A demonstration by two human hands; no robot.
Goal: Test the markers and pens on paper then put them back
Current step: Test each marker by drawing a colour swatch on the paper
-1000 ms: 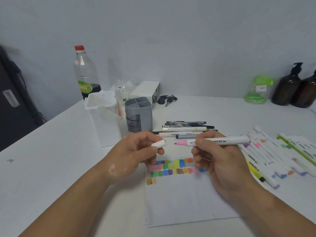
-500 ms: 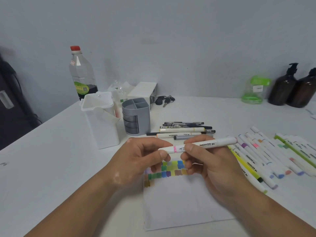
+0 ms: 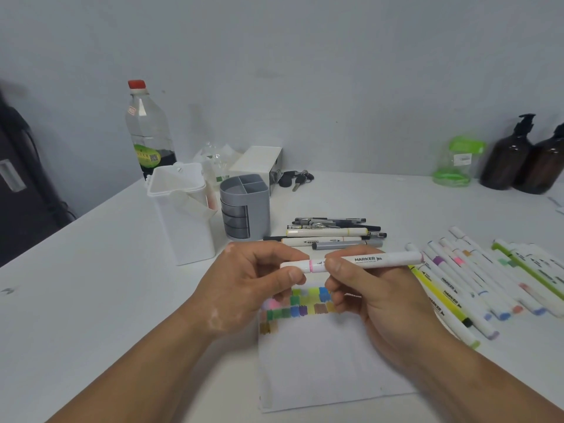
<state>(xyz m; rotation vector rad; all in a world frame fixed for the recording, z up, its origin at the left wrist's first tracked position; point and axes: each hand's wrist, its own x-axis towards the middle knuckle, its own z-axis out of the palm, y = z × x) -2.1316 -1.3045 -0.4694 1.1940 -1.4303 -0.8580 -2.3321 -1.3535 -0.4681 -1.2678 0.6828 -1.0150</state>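
A white marker with a pink band (image 3: 375,259) lies level above the paper (image 3: 329,361), held between both hands. My left hand (image 3: 253,285) pinches its cap end at the left; the cap sits on the marker. My right hand (image 3: 375,297) grips the barrel just right of the pink band. The paper carries several colour swatches near its top edge, partly hidden by my hands. Several white markers (image 3: 476,279) lie in a row to the right. More pens and markers (image 3: 332,233) lie in a pile behind my hands.
A grey divided pen holder (image 3: 244,206) and a white lidded container (image 3: 183,215) stand at the left. Behind them are a clear bottle with a red cap (image 3: 146,132), a white box (image 3: 259,163) and keys (image 3: 296,178). A green jar (image 3: 457,161) and brown pump bottles (image 3: 518,157) stand far right.
One second ago the cap was off in my left hand and the pink tip was bare. The cap is now pushed onto the marker, and my hands have come together.
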